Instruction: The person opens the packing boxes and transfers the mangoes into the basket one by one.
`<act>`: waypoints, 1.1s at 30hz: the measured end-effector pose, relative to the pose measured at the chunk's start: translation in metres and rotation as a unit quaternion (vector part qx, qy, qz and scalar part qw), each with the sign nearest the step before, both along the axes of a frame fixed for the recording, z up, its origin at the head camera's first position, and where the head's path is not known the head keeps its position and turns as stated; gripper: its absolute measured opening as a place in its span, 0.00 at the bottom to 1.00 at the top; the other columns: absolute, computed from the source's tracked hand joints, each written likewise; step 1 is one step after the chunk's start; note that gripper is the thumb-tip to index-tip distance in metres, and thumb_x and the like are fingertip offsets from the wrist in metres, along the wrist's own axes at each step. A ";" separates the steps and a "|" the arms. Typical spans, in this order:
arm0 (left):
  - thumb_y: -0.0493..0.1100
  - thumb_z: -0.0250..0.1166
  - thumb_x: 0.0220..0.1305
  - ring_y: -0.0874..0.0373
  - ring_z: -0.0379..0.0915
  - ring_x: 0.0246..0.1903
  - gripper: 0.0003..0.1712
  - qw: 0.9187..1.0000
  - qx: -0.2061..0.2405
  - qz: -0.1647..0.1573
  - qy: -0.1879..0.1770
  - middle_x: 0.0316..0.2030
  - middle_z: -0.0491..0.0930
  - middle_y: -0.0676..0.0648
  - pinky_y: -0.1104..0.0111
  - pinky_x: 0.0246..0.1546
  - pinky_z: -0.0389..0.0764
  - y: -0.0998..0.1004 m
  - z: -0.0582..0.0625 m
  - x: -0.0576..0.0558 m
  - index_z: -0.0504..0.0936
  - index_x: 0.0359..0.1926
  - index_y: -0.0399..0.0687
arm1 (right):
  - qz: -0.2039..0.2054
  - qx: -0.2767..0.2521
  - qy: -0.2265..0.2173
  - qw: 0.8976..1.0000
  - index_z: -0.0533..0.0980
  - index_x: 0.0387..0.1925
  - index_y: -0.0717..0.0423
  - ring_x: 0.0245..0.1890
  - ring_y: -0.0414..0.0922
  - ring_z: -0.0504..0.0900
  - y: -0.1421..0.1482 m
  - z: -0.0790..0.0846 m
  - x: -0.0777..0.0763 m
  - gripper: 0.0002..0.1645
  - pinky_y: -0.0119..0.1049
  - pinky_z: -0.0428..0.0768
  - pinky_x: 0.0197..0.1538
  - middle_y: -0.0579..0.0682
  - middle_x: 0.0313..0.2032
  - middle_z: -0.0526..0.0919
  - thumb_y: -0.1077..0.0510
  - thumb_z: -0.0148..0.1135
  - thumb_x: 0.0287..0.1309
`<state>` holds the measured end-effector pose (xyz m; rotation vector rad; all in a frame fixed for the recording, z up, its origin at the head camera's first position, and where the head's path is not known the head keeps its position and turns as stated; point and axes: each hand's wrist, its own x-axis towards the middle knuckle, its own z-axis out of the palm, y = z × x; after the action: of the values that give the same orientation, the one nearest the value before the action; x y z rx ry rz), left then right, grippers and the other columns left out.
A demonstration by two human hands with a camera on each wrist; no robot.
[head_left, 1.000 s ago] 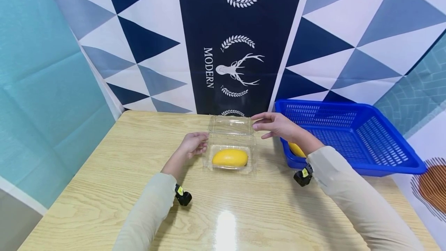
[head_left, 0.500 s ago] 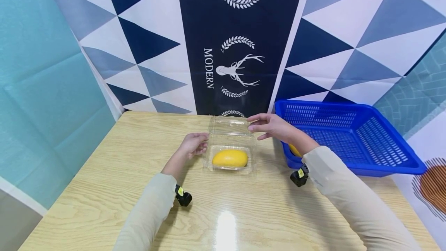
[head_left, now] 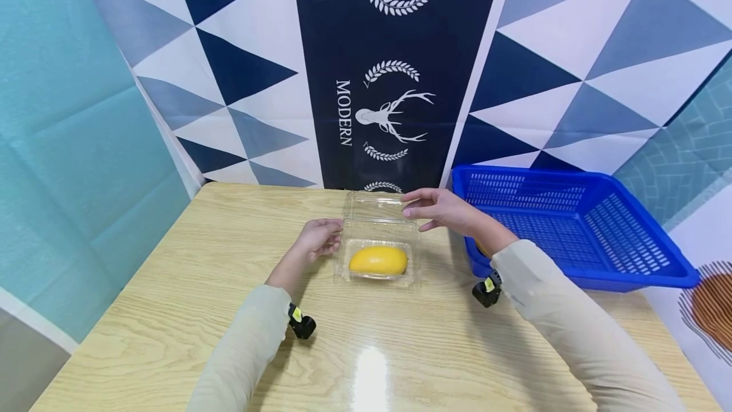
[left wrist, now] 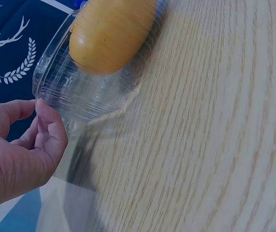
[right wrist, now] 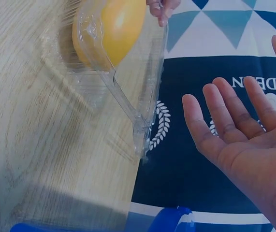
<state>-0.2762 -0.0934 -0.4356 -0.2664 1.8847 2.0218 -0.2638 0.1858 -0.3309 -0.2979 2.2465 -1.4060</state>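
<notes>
A clear plastic clamshell box (head_left: 380,230) stands unfolded on the table, its lid raised toward the back. In its near half lies a yellow mango (head_left: 379,260). The thumb and fingertips of my left hand (head_left: 319,238) pinch the box's left edge; the left wrist view shows this grip (left wrist: 29,140) up close. At the lid's right edge is my right hand (head_left: 443,210), holding nothing. In the right wrist view its fingers (right wrist: 227,108) are spread and only slightly bent, apart from the plastic.
A blue perforated basket (head_left: 640,278) stands at the right on the wooden table (head_left: 229,310). Another yellow fruit (head_left: 482,248) inside is mostly hidden by my right arm. A patterned cloth (head_left: 394,43) hangs behind the table edge.
My right hand has shifted a little to the left, over the lid's right side. The left hand, the box and the mango have stayed in place.
</notes>
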 end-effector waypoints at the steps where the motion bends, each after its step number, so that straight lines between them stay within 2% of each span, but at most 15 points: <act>1: 0.37 0.55 0.65 0.65 0.70 0.22 0.22 1.000 0.000 0.001 0.000 0.36 0.73 0.47 0.79 0.23 0.77 0.000 0.000 0.000 0.71 0.59 0.36 | 0.003 0.002 0.001 1.000 0.67 0.61 0.53 0.52 0.46 0.76 -0.001 0.000 0.000 0.33 0.45 0.82 0.52 0.57 0.58 0.74 0.47 0.64 0.56; 10: 0.37 0.54 0.66 0.64 0.70 0.22 0.20 1.000 -0.001 0.003 0.003 0.36 0.73 0.46 0.79 0.23 0.77 0.001 0.001 0.000 0.71 0.58 0.36 | 0.025 0.011 0.003 1.000 0.67 0.61 0.53 0.56 0.51 0.74 -0.006 -0.004 -0.003 0.34 0.48 0.80 0.54 0.57 0.58 0.74 0.46 0.63 0.56; 16: 0.37 0.55 0.65 0.64 0.70 0.22 0.21 1.000 -0.003 0.002 0.007 0.35 0.73 0.47 0.78 0.23 0.77 0.002 0.002 0.001 0.71 0.58 0.35 | 0.025 -0.001 -0.001 1.000 0.68 0.61 0.53 0.58 0.54 0.73 -0.010 -0.005 -0.003 0.33 0.50 0.79 0.55 0.58 0.58 0.73 0.48 0.64 0.56; 20: 0.37 0.54 0.65 0.65 0.70 0.22 0.22 1.000 -0.004 0.000 0.004 0.33 0.72 0.47 0.79 0.23 0.77 0.001 0.002 0.002 0.70 0.59 0.35 | 0.035 -0.003 0.002 0.999 0.68 0.61 0.53 0.55 0.50 0.76 -0.013 -0.006 -0.002 0.34 0.48 0.81 0.53 0.57 0.56 0.76 0.47 0.65 0.55; 24: 0.37 0.54 0.65 0.64 0.70 0.22 0.21 1.000 -0.004 0.002 0.003 0.33 0.72 0.47 0.79 0.23 0.78 0.001 0.001 0.002 0.71 0.59 0.35 | 0.040 -0.003 0.008 0.999 0.69 0.60 0.53 0.51 0.44 0.78 -0.016 -0.006 -0.001 0.34 0.49 0.80 0.53 0.54 0.54 0.78 0.46 0.66 0.54; 33: 0.37 0.54 0.65 0.65 0.70 0.23 0.21 1.000 -0.006 0.003 0.001 0.35 0.73 0.47 0.79 0.23 0.78 0.001 0.001 0.002 0.71 0.58 0.35 | 0.057 0.004 0.013 0.998 0.69 0.60 0.54 0.52 0.47 0.77 -0.019 -0.009 0.000 0.30 0.46 0.81 0.50 0.54 0.52 0.79 0.50 0.64 0.57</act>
<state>-0.2742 -0.0926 -0.4345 -0.2742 1.8986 2.0166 -0.2641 0.1664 -0.3401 -0.4359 2.2188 -1.3403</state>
